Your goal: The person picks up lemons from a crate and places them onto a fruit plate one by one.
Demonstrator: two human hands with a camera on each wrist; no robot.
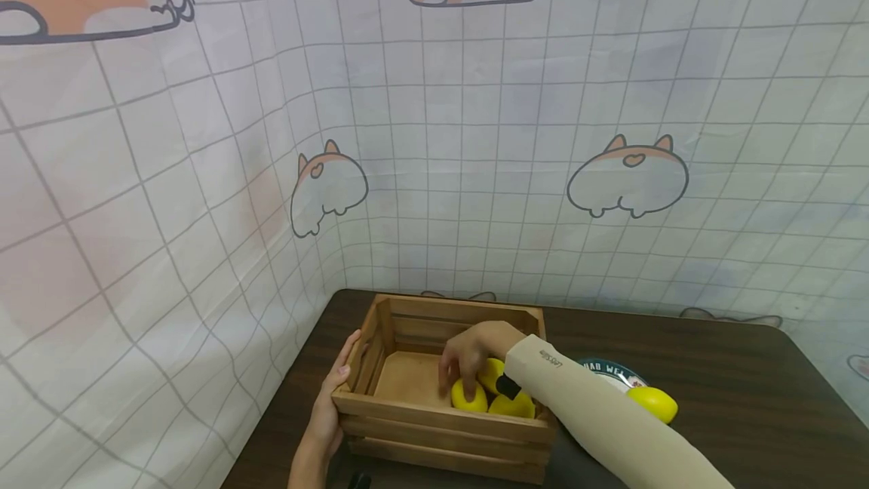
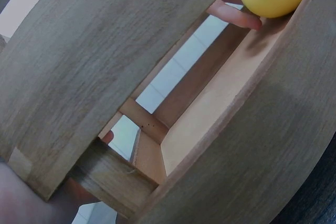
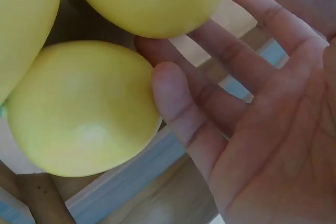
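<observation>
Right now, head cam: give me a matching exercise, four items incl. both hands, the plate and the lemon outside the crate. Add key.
1. Left hand
2. Right hand
3. Plate
4. Lone lemon

A. White centre, lettered dark green rim
B. Reaching inside the crate, at the lemons
C. Yellow, outside the crate
D. Against the crate's left end

Pairs: 1-D, 2-B, 3-A, 4-C

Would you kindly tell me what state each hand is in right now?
Left hand: against the left end of the wooden crate; grip cannot be told.
Right hand: open, touching a yellow lemon, not gripping it.
</observation>
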